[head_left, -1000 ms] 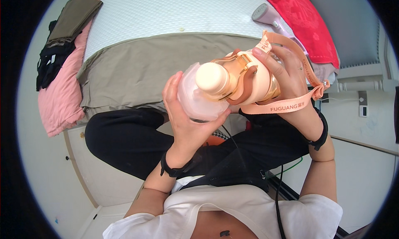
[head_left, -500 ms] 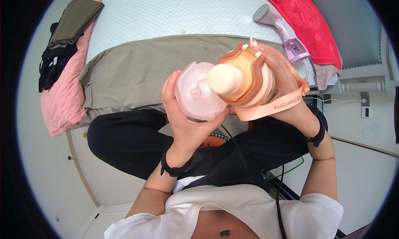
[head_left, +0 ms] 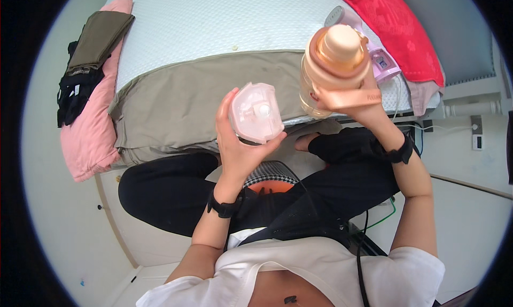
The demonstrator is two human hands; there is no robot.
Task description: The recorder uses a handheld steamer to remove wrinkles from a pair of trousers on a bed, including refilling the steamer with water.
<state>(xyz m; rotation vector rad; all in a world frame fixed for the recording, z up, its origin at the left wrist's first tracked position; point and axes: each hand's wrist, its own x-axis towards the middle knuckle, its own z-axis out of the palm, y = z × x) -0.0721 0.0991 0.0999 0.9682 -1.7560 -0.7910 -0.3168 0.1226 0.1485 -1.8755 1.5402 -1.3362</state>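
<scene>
I see left hand (head_left: 240, 146) cupping pale pink lid (head_left: 256, 113), fingers curled round rim. Right hand (head_left: 355, 96) clamped on peach bottle (head_left: 334, 66), raised right, above bed (head_left: 224, 34). Lid and bottle apart. I judge parts separated; rejoining needs alignment.

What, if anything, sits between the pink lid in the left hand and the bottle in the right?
Nothing visible. The left hand holds the pink lid and the right hand holds the peach bottle a little higher. Between them is open air, with only the grey bedcover behind.
</scene>
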